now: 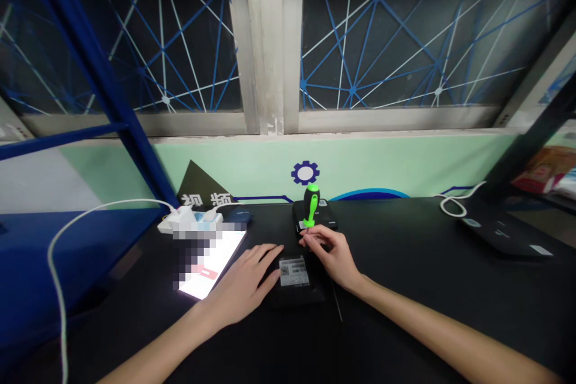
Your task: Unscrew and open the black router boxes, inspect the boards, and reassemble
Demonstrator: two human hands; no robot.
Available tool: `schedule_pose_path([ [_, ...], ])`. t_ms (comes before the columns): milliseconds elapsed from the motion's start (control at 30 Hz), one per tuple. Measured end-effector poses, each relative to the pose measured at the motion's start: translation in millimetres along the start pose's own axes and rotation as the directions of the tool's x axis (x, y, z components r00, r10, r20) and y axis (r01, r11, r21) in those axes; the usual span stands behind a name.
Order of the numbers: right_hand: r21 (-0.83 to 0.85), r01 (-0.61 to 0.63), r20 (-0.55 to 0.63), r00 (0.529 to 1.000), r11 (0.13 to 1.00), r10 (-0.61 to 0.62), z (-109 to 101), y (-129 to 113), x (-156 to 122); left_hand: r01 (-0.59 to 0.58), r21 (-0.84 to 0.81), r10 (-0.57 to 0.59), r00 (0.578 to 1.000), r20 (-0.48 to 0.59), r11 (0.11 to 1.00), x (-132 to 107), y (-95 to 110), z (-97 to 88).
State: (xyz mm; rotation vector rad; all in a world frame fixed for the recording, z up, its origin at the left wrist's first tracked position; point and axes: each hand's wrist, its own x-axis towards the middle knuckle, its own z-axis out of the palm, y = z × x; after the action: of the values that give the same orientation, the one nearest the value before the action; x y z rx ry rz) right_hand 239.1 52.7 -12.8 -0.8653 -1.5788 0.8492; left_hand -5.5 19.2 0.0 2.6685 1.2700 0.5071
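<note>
My right hand (333,252) pinches a screwdriver (311,207) low down, just under the green collar of its black and green handle. The screwdriver stands nearly upright, handle up; its tip is hidden by my fingers. Below it lies a flat black device (294,295) with a white printed label (294,272) facing up. My left hand (249,279) lies on the left side of this device, its fingers stretched out and thumb beside the label. Just behind the screwdriver sits another black device (327,216).
A lit phone-like screen (220,267) lies to the left, partly pixelated. Behind it stands a white power strip (168,226) with a white cable (53,264). A black box with a label (504,237) and a white cord (453,207) are at the right. Windows rise behind the table.
</note>
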Motion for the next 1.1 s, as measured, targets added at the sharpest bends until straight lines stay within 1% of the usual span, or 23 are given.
schedule_pose_path([
  [533, 0.006, 0.001, 0.013, 1.0, 1.0, -0.001, -0.2, -0.4, 0.2, -0.009, 0.001, 0.009, 1.0, -0.007, 1.0, 0.4, 1.3, -1.0],
  [667, 0.01, 0.003, 0.012, 1.0, 1.0, -0.003, -0.2, 0.1, 0.8, 0.003, -0.007, -0.003, 1.0, 0.006, 1.0, 0.0, 1.3, -2.0],
  [833, 0.004, 0.0, -0.009, 1.0, 1.0, 0.0, -0.2, 2.2, 0.2, 0.012, -0.009, -0.011, 1.0, 0.018, 1.0, -1.1, 0.1, -1.1],
  [1033, -0.028, 0.02, -0.081, 0.996, 0.999, -0.022, 0.8, 3.0, 2.0, 0.022, -0.01, -0.021, 0.999, 0.036, 1.0, -0.5, -0.2, -0.6],
  [1100, -0.043, 0.029, -0.079, 0.996, 0.999, -0.032, 1.1, 2.2, 2.1, 0.015, -0.008, -0.015, 0.999, 0.03, 1.0, -0.3, 0.4, -1.3],
])
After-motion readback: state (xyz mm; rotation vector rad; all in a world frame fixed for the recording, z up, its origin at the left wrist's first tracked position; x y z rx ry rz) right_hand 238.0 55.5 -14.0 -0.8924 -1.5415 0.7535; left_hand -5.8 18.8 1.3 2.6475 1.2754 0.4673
